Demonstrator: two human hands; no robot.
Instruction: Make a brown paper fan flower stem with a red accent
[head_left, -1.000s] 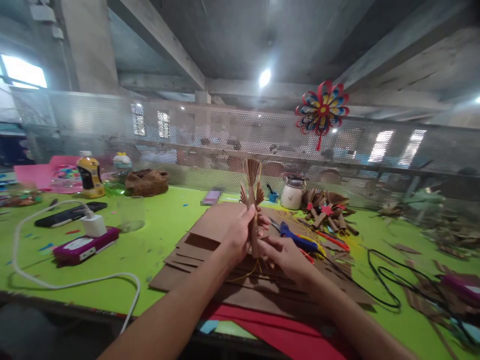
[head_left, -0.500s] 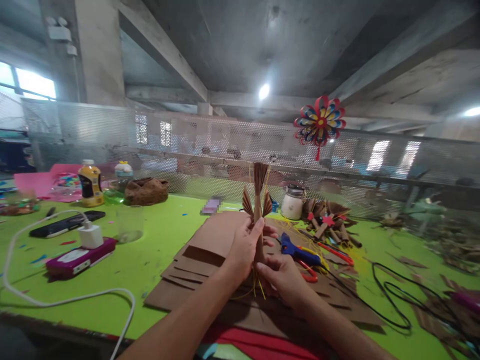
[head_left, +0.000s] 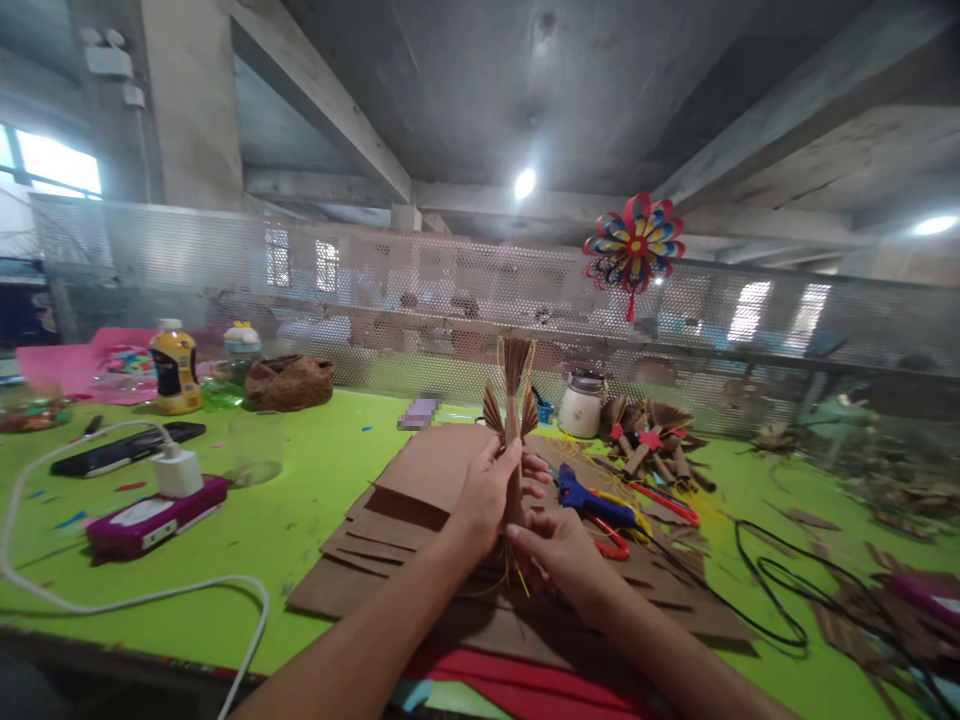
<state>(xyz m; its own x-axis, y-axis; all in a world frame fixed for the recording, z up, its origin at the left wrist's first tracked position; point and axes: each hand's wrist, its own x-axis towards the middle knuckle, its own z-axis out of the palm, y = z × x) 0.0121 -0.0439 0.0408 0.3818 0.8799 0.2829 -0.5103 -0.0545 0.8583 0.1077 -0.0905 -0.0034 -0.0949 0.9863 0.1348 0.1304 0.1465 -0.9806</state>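
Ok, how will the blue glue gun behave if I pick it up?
The glue gun should feel stiff, as its body looks like hard plastic. Its black cord trails off to the right and will probably drag behind it. The yellow threads lie loose close by, so they might snag on it.

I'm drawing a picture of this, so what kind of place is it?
Probably a craft workshop: there's a blue glue gun, stacked brown cardboard and a pleated paper figure.

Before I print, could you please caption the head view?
Left hand and right hand hold a pleated brown paper figure above brown cardboard sheets, near a blue glue gun.
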